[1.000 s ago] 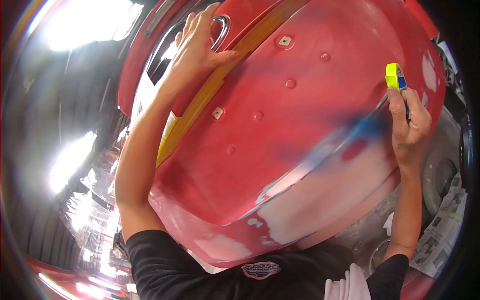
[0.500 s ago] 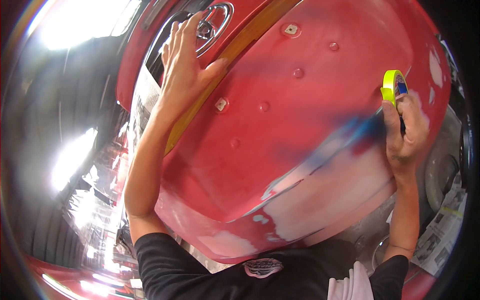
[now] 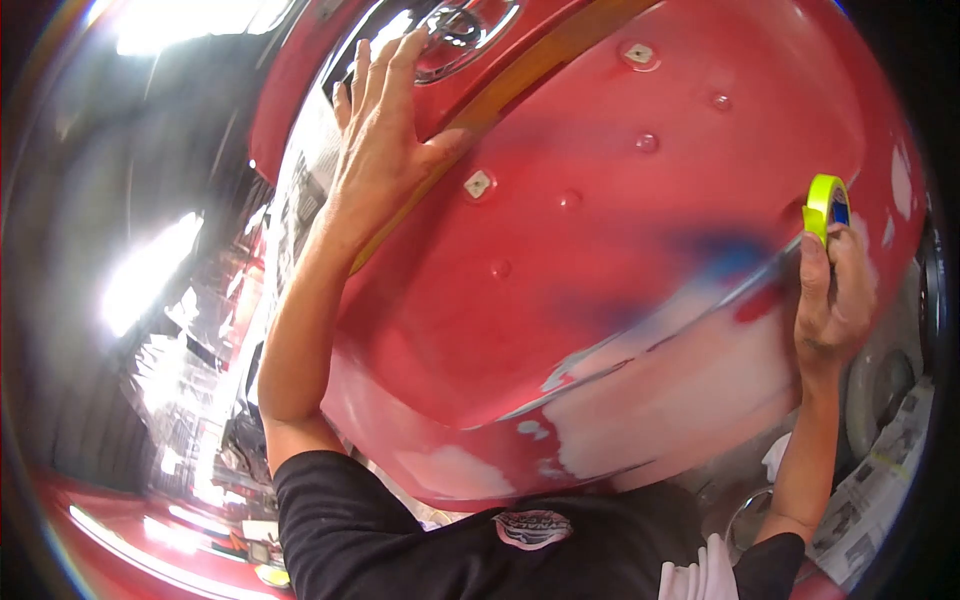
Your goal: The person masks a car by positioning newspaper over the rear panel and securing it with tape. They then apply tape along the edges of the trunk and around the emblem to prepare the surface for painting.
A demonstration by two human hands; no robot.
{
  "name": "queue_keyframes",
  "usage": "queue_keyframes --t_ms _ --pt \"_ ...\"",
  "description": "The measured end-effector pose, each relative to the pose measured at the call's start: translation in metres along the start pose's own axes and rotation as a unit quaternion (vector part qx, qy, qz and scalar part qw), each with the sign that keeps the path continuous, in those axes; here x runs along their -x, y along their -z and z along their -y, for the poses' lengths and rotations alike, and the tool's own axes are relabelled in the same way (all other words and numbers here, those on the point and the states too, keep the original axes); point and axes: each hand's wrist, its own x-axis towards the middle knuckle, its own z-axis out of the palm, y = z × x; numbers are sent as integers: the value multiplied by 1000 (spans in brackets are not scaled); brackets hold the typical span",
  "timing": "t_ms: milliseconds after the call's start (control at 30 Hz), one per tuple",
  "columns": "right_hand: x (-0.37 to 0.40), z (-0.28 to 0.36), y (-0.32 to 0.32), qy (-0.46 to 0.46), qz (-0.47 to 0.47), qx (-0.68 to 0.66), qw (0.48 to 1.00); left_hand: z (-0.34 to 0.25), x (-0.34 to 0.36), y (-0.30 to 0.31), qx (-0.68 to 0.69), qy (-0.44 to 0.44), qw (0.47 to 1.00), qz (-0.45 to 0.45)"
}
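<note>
My left hand [image 3: 385,140] rests with spread fingers at the upper edge of a red car panel [image 3: 540,310]. Its thumb lies over an orange-brown strip of masking tape [image 3: 525,82], and its fingertips are close by a chrome emblem [image 3: 455,35]. Over at the right side of the panel, my right hand [image 3: 836,300] grips a roll of bright yellow-green tape [image 3: 823,200] between thumb and fingers. A short loose end of the tape sticks out from the roll. Below the panel's crease, pale sanded patches [image 3: 660,400] and a blue smear [image 3: 735,255] show.
Newspaper sheets [image 3: 875,490] lie at the lower right. More paper [image 3: 318,145] covers the area left of the emblem. Several small round bumps and two square-holed fittings [image 3: 478,184] dot the panel. Another red car body [image 3: 150,530] stands at the lower left.
The view has turned, so the panel and both hands appear farther right. The tape roll sits lower in the picture, still in my right hand. My left hand stays by the emblem.
</note>
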Motion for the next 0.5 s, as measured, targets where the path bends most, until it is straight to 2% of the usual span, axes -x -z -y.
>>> queue_keyframes --t_ms 67,200,233,267,333,400,500 --pt "2 -4 0 10 1 4 1000 0 13 10 -60 50 997 25" --pt "4 -5 -4 18 -1 53 998 25 43 18 -77 70 994 27" --pt "14 -13 2 -20 23 73 997 30 51 19 -83 82 993 28" --pt "22 -26 4 6 17 104 994 35 58 21 -78 85 993 23" --pt "27 -36 8 1 36 116 993 47 77 25 -84 104 991 26" --pt "43 -51 11 -60 20 91 994 60 95 28 -65 94 993 3" --pt "47 -63 16 -53 22 75 996 65 117 39 -63 126 990 1"
